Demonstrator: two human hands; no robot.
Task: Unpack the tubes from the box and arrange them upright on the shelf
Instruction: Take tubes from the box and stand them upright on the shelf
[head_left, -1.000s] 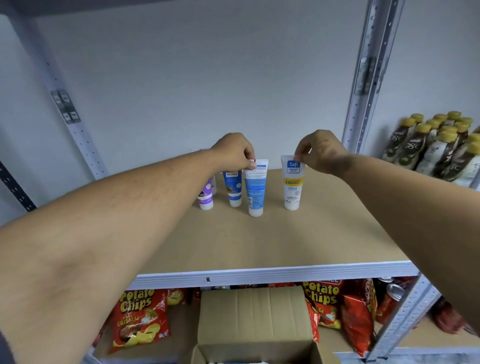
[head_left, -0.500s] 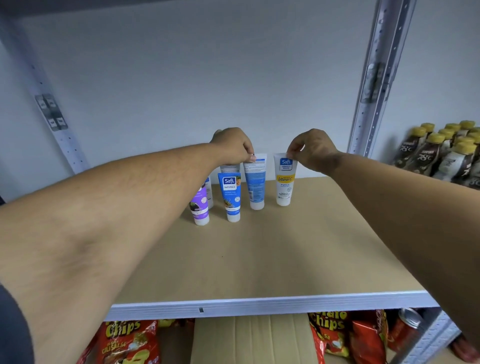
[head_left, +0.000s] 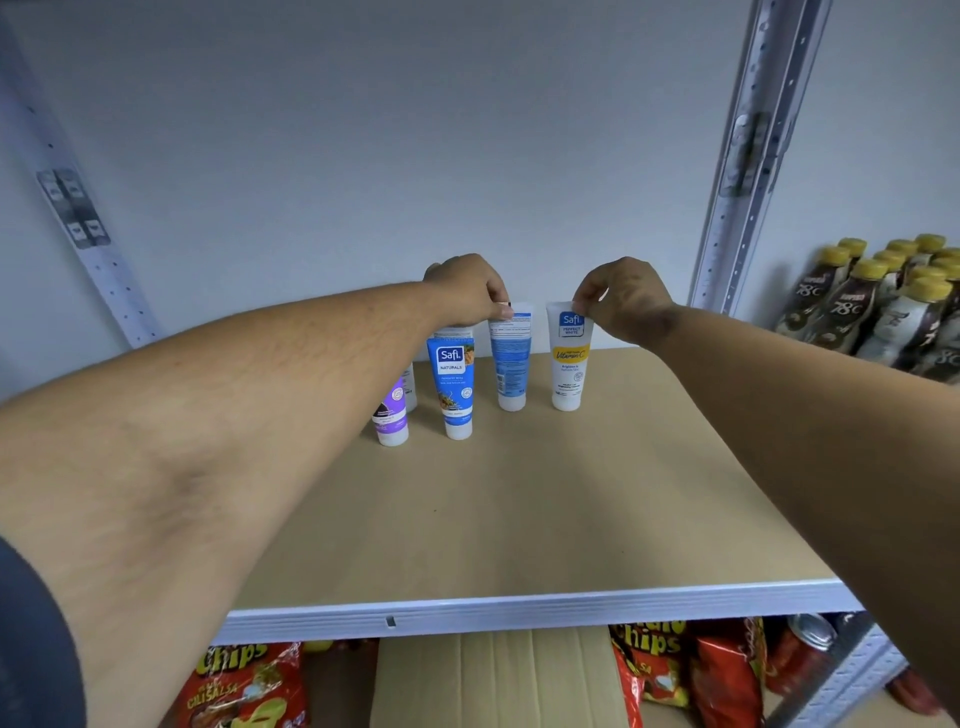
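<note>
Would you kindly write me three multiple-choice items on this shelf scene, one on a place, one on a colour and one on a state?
1. Where does the tube with the yellow Vitamin C band stand among the tubes in view?
A. Farthest left
B. Farthest right
C. Lying at the front edge

2. What colour are the caps of the bottles on the neighbouring shelf?
A. Yellow
B. Red
C. White

3. What is the left hand doing?
A. Resting flat on the wooden shelf
B. Pinching the top of the blue-and-white tube
C. Holding a chips bag

Answers:
1. B: nothing stands to its right, and the right hand pinches its top edge.
2. A: each bottle top shows yellow.
3. B: its fingertips close on that upright tube's crimped end.
</note>
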